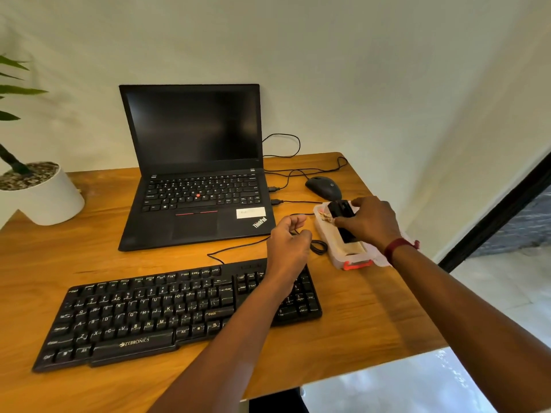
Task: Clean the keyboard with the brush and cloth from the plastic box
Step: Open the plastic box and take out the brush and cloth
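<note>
A black keyboard (143, 311) lies on the wooden desk in front of me. At the desk's right side stands a clear plastic box (351, 257) with a red latch. My right hand (369, 222) is over the box, its fingers closed on a black brush (343, 216) that sits in the box. A pale cloth (348, 242) lies under the brush in the box. My left hand (289, 245) hovers above the keyboard's right end, left of the box, with its fingers curled and nothing visibly in them.
An open black laptop (196, 186) stands behind the keyboard. A black mouse (323, 187) and thin cables (298, 171) lie at the back right. A white plant pot (44, 192) is at the far left. The desk's right edge (417, 293) runs close to the box.
</note>
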